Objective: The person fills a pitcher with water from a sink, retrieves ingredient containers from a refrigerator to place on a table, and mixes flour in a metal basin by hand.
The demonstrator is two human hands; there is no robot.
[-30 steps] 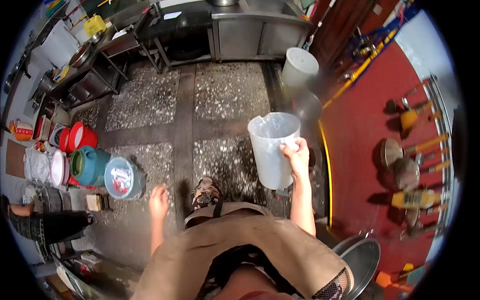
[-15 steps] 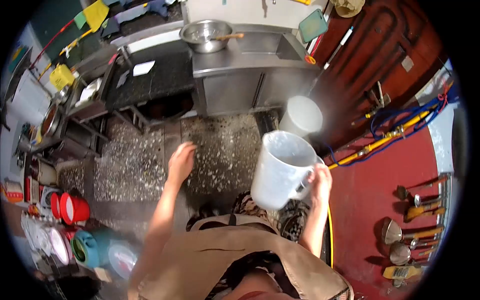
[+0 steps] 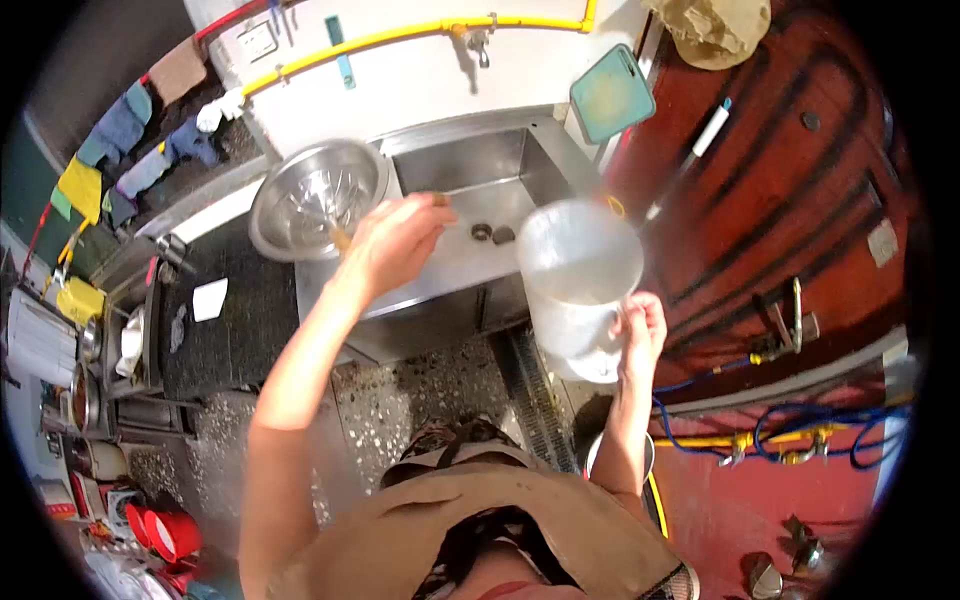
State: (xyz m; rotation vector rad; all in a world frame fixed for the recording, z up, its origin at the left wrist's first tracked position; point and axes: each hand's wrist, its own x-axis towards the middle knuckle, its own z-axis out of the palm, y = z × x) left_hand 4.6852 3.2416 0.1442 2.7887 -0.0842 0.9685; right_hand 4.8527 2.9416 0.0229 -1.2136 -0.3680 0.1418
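Observation:
My right hand (image 3: 640, 325) grips the handle of a large translucent plastic pitcher (image 3: 570, 310), holding it upright in front of the steel sink (image 3: 500, 195). My left hand (image 3: 395, 250) reaches over the sink's front edge, fingers pointing right and loosely bent, with no grasped thing discernible. Left of that hand, a wide steel bowl (image 3: 268, 215) sits at the sink unit's left end. Inside it rests a wire whisk (image 3: 335, 205), its wooden handle partly hidden behind my left hand. Above the sink, a tap (image 3: 481, 48) hangs from a yellow pipe (image 3: 390, 36).
A green cutting board (image 3: 612, 95) leans at the sink's right end. The dark counter (image 3: 225, 345) extends left. A floor drain grate (image 3: 535, 400) runs below the sink. Blue hose (image 3: 770, 430) coils at the right wall, and red buckets (image 3: 170, 535) stand at lower left.
The view has moved closer to the sink. My left hand has gone from above the floor to over the sink's front edge. The pitcher, still in my right hand, has come up beside the sink.

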